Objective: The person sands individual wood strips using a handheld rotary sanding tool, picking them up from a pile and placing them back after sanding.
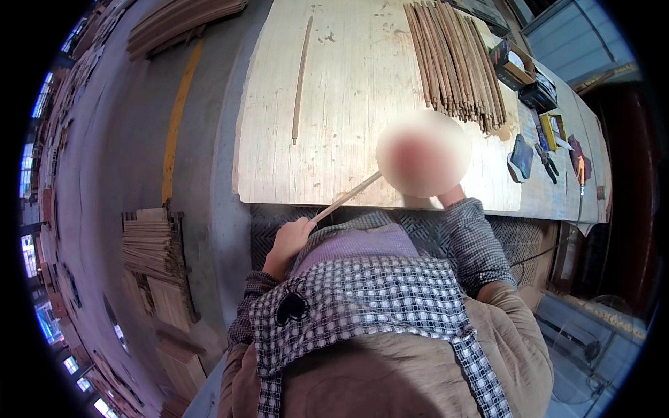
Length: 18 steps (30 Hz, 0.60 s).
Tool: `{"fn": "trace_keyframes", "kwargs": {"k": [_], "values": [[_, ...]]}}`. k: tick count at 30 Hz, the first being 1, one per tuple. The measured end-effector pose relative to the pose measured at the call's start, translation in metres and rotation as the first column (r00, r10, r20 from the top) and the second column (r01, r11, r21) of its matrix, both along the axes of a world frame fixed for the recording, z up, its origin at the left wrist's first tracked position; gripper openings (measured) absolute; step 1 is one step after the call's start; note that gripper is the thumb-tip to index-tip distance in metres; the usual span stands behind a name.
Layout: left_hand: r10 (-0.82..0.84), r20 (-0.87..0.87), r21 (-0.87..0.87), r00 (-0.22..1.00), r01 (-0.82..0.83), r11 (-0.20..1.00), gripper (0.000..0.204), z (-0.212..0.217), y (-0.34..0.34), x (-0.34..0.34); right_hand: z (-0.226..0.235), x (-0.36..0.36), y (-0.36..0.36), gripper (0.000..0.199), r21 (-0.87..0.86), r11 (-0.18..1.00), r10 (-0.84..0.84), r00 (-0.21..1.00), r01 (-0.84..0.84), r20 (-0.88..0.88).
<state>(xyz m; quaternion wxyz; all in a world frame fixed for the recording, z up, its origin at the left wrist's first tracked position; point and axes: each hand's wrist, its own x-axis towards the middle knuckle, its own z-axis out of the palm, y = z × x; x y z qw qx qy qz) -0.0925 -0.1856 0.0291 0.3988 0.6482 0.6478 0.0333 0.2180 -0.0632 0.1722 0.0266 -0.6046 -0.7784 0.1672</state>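
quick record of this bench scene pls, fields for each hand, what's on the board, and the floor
left hand: left hand grips one end of a thin wooden stick
right hand: hidden behind a blur; only the checked sleeve shows
board: pale plywood board with a lone stick and a bundle of sticks
bench right: pliers, small boxes
floor left: stacked wood strips

A pale plywood sheet (362, 104) lay as a worktop on a long wooden bench (557, 195). Beneath it spread a grey concrete floor (118, 160) marked with a yellow painted line (178, 118). Stacks of thin wooden slats (150, 251) stood on the floor at left. Daylight came through bright windows (31, 251) along the far left edge.
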Motion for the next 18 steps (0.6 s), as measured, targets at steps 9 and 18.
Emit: {"fn": "trace_keyframes", "kwargs": {"k": [9,18], "values": [[-0.003,-0.011,0.112,1.0,0.004,0.994,0.036,-0.007,0.002,-0.001,-0.085,-0.062,-0.052,0.039,0.25,0.956,0.249,0.882,-0.157,-0.401],[-0.043,-0.238,0.246,0.97,0.103,0.964,0.029,-0.007,-0.008,0.009,-0.034,0.007,0.003,0.03,0.072,0.952,-0.284,0.945,0.298,-0.162]]}}
